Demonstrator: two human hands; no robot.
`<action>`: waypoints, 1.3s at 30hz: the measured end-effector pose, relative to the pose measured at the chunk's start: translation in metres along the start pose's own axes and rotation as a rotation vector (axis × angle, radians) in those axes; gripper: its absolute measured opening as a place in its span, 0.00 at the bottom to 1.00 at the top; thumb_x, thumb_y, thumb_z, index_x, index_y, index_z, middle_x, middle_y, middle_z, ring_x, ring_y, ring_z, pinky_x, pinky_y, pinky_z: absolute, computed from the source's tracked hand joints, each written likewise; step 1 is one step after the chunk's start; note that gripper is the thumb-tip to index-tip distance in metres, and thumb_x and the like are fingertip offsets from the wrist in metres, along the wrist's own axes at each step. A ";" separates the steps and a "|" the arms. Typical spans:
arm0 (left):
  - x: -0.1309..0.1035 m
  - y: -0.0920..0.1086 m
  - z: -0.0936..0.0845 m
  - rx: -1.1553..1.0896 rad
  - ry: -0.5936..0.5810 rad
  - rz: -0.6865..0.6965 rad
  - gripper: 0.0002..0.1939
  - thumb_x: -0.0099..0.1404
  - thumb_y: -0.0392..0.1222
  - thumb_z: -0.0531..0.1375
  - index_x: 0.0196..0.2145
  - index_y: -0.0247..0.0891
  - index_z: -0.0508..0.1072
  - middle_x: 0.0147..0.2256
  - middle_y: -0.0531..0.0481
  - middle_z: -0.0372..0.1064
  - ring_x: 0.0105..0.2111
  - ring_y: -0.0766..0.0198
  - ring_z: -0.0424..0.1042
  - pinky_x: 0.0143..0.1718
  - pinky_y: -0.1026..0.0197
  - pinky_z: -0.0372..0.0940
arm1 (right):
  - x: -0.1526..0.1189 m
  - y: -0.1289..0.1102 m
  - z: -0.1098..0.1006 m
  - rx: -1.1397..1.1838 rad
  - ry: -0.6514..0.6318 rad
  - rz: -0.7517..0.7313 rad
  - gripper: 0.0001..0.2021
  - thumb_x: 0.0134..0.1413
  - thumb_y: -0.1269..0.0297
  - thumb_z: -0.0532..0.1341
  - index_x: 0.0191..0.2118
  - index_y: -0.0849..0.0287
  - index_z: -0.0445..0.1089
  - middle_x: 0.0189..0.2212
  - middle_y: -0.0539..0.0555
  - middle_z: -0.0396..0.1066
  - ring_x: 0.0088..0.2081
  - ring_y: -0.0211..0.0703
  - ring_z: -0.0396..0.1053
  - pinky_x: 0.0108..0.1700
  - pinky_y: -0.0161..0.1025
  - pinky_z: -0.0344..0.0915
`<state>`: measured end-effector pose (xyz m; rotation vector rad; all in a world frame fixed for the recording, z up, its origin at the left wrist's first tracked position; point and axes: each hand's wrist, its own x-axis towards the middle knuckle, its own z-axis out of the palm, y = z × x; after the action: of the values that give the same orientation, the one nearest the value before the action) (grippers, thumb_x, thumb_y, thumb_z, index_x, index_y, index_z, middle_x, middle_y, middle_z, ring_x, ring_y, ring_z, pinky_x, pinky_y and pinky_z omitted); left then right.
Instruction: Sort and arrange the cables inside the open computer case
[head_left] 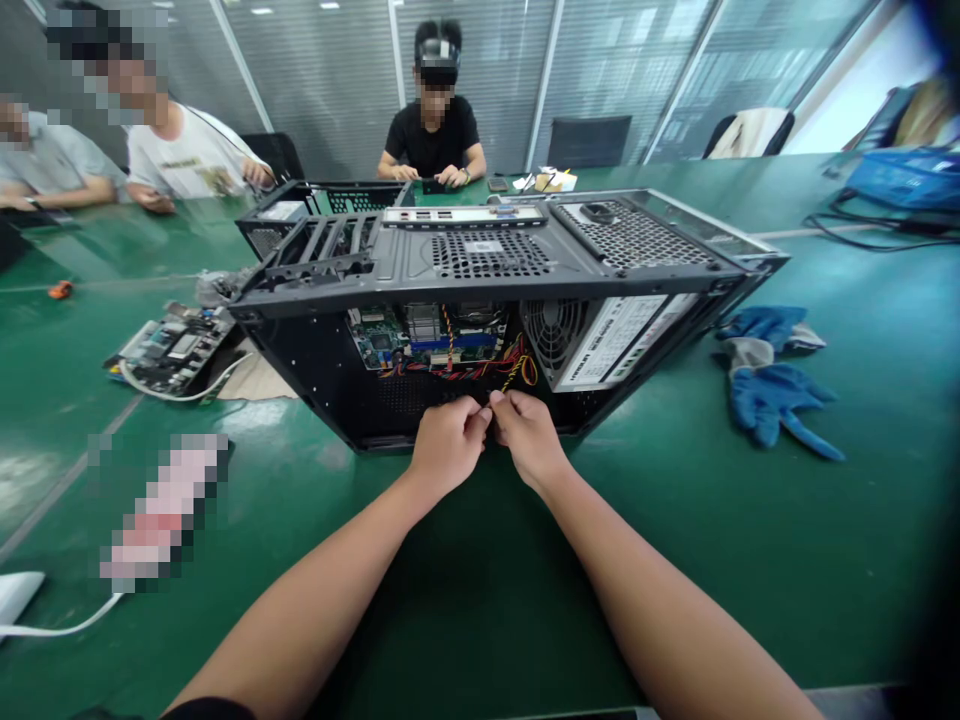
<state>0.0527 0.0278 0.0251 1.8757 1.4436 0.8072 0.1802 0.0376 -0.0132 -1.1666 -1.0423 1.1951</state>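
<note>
Touching the right hand, yellow-black wires

Bright overall; edges stretched; tabletop glare.

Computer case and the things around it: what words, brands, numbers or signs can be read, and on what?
None legibly.
Power supply label: print too blurred.
Small sticker on the case: too small.
White shirt: print blurred.

An office-type meeting room, this was: blinds filled the glass partitions, chairs lined a long green surface, people sat round it
</note>
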 end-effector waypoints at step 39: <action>0.008 -0.010 0.004 -0.682 -0.118 -0.252 0.10 0.58 0.43 0.62 0.26 0.33 0.72 0.20 0.54 0.65 0.20 0.71 0.64 0.22 0.67 0.55 | -0.002 -0.006 0.005 0.211 0.044 0.065 0.22 0.48 0.50 0.67 0.19 0.58 0.57 0.13 0.42 0.52 0.15 0.28 0.46 0.17 0.31 0.43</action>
<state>0.0515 0.0375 0.0156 1.1802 1.1090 0.9011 0.1758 0.0358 -0.0067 -1.0635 -0.8289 1.2911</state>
